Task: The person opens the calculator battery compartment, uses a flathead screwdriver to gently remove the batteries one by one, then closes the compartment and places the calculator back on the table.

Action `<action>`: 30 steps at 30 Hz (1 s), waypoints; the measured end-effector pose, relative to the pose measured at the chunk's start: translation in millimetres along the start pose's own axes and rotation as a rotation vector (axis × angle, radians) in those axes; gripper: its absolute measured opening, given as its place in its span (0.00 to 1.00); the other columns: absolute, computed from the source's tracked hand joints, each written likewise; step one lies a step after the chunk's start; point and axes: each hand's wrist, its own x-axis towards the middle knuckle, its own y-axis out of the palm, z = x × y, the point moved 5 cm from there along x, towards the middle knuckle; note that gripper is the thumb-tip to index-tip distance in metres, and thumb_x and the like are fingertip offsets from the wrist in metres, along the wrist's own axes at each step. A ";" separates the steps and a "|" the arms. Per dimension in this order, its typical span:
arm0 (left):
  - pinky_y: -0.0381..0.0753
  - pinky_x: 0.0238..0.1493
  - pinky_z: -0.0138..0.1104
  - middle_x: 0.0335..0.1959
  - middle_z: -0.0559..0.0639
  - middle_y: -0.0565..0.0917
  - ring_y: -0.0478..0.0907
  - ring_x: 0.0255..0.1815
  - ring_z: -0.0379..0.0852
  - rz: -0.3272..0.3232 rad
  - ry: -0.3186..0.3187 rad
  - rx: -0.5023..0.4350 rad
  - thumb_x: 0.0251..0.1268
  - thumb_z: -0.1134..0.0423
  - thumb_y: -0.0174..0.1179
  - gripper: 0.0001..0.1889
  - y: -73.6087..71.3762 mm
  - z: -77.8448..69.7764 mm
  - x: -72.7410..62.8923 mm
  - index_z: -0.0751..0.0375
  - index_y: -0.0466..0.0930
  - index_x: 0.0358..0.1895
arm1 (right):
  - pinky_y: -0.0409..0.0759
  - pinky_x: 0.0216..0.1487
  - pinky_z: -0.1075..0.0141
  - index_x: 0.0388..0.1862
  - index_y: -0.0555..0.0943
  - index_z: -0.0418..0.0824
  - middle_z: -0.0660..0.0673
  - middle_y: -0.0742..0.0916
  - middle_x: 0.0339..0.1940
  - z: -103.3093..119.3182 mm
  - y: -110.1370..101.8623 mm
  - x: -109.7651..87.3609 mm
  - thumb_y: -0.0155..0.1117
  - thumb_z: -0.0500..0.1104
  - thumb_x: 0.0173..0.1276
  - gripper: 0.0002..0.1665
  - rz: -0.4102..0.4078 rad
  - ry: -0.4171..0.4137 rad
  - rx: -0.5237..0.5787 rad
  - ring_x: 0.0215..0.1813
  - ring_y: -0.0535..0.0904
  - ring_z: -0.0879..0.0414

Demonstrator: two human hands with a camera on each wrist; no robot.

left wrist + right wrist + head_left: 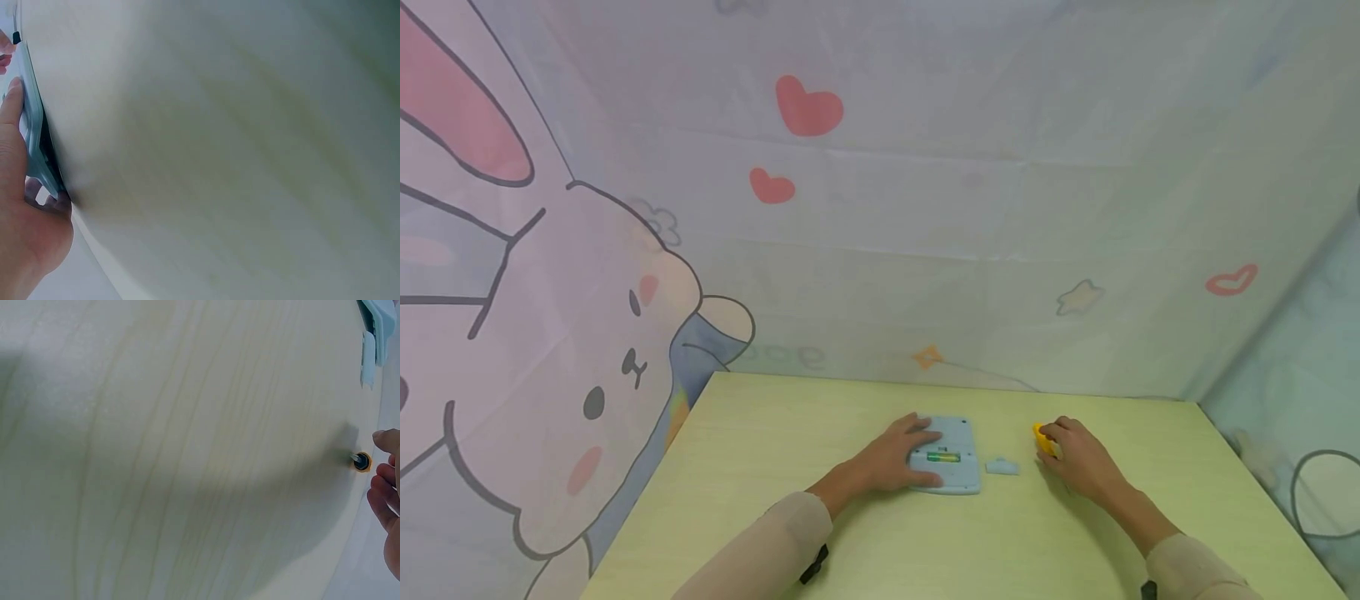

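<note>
A light-blue calculator (964, 477) lies back side up, its battery bay exposed with a green battery (943, 457) inside. My left hand (897, 454) holds the calculator from its left side. Its thumb (12, 106) lies over the back, while other fingers curl at the edge. Just right of the calculator is a small light-blue battery cover (1002, 467). Farther right, my right hand (1078, 457) is at a yellow-and-black screwdriver (361, 462). In the right wrist view, its thumb and loosely bent fingers stand apart from the handle. The calculator's front is hidden.
The pale wooden table (820, 417) meets a printed cloth backdrop (940, 233) at its far edge. A dark cable loop (1296, 492) hangs off the right side.
</note>
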 end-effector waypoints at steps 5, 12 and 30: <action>0.56 0.82 0.50 0.86 0.44 0.58 0.46 0.88 0.51 0.001 -0.002 -0.002 0.64 0.30 0.68 0.44 0.0 0.0 0.0 0.42 0.69 0.81 | 0.85 0.46 0.49 0.50 0.86 0.29 0.40 0.85 0.43 -1.1 0.1 0.2 0.78 0.36 0.66 0.17 0.016 0.011 0.003 0.44 0.82 0.46; 0.56 0.82 0.50 0.85 0.45 0.59 0.46 0.88 0.51 0.001 -0.004 -0.003 0.64 0.31 0.68 0.44 0.2 -0.4 0.1 0.42 0.69 0.81 | 0.85 0.45 0.49 0.50 0.85 0.28 0.42 0.84 0.40 -4.4 2.6 -1.4 0.78 0.35 0.66 0.17 0.026 0.026 0.024 0.43 0.83 0.45; 0.57 0.82 0.50 0.85 0.44 0.59 0.47 0.88 0.51 -0.007 0.003 0.019 0.64 0.29 0.67 0.44 2.7 2.0 2.1 0.40 0.69 0.81 | 0.85 0.41 0.51 0.52 0.83 0.24 0.40 0.83 0.39 -11.2 9.7 -6.1 0.76 0.31 0.64 0.19 0.036 0.100 0.067 0.38 0.82 0.49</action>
